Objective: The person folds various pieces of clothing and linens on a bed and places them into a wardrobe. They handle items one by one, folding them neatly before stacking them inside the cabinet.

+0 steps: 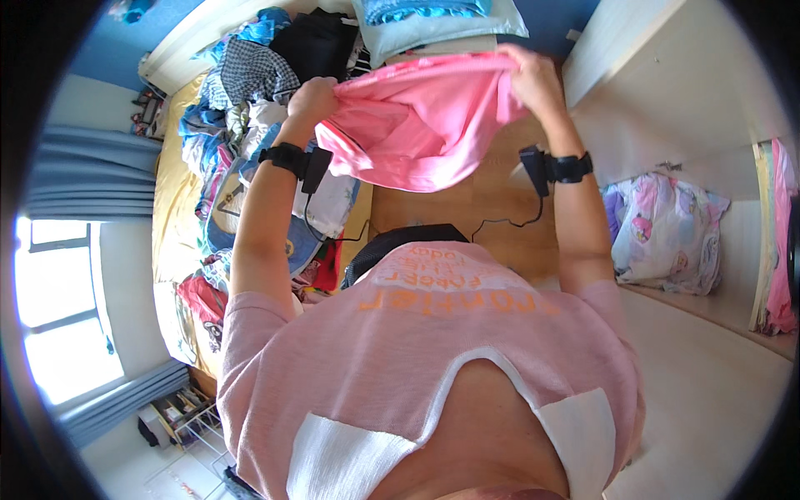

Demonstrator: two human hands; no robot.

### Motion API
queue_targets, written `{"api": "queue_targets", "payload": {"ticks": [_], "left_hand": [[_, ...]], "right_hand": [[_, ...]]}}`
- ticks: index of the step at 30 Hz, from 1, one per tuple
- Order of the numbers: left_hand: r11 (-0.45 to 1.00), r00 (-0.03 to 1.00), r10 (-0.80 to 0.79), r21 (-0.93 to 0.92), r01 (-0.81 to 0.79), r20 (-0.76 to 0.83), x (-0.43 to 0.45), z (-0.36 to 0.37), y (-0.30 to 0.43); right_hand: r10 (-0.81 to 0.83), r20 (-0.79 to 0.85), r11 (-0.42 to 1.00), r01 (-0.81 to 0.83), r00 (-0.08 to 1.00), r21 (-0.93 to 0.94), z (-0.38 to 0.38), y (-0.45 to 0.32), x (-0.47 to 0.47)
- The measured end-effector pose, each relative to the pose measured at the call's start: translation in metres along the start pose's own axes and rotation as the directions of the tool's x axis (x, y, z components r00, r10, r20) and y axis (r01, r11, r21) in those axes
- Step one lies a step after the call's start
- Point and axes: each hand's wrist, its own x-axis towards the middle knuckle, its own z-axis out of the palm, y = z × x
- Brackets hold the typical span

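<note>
A pink cloth garment (431, 125) hangs stretched in the air between my two hands. My left hand (314, 100) grips its left end, and my right hand (531, 78) pinches the upper right corner. The upper edge is pulled fairly taut, while the lower part sags in loose folds. What kind of garment it is I cannot tell. Below it shows the wooden floor (462, 209). Beside my left hand lies a heap of clothes on a bed, with a black-and-white checked garment (256, 74) and a black garment (315, 47) nearest.
The bed (172, 206) with its yellow sheet runs along the left. A light pillow (437, 40) carries folded blue cloth (425, 9) at the far end. To the right stands an open wardrobe (662, 94) with a bagged, patterned bundle (669, 234) inside. Blue curtains (94, 172) flank the window.
</note>
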Motion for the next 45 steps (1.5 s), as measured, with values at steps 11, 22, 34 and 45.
{"api": "queue_targets", "payload": {"ticks": [11,22,34,45], "left_hand": [[0.497,0.945,0.314,-0.864,-0.080,0.092,0.000,-0.016,-0.017],[0.745,0.873,0.193,-0.646,0.167,0.448,0.017,-0.003,-0.027],[0.849,0.514,-0.093,-0.338,-0.407,-0.853,0.019,-0.178,-0.087],[0.970,0.274,-0.062,-0.123,-0.211,-0.960,-0.070,-0.182,-0.119]], "right_hand": [[-0.486,0.393,0.866,0.372,0.780,0.333,-0.040,-0.121,0.054],[0.152,0.335,0.956,-0.224,0.930,0.188,-0.023,-0.035,0.102],[-0.572,-0.580,0.811,0.504,0.580,-0.296,-0.088,-0.116,0.130],[-0.061,-0.609,0.809,0.397,0.791,0.434,-0.087,-0.125,0.133]]}}
